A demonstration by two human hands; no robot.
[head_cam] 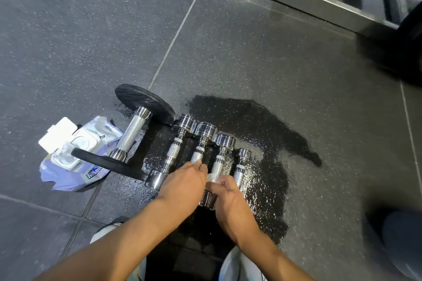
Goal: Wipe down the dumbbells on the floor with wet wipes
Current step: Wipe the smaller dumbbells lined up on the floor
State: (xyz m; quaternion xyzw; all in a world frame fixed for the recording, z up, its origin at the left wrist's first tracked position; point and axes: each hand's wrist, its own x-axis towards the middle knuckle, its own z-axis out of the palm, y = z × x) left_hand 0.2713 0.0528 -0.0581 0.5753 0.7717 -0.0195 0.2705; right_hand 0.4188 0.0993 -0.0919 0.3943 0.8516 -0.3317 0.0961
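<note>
Pinching wet wipe [213,178] round handle of chrome dumbbell [225,142] on the floor [91,29] with curled right hand [228,198] fingers; steadying neighbouring dumbbell [206,131] with left hand [185,180], fingers laid fairly straight. Looking roughly midway; failing to tell which dumbbells are already clean

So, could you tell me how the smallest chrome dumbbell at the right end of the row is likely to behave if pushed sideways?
The smallest dumbbell has round heads, so it would probably roll rather than slide. It looks solid metal, likely heavy for its size. The floor beneath glistens wet, so its chrome may be slippery.
</note>
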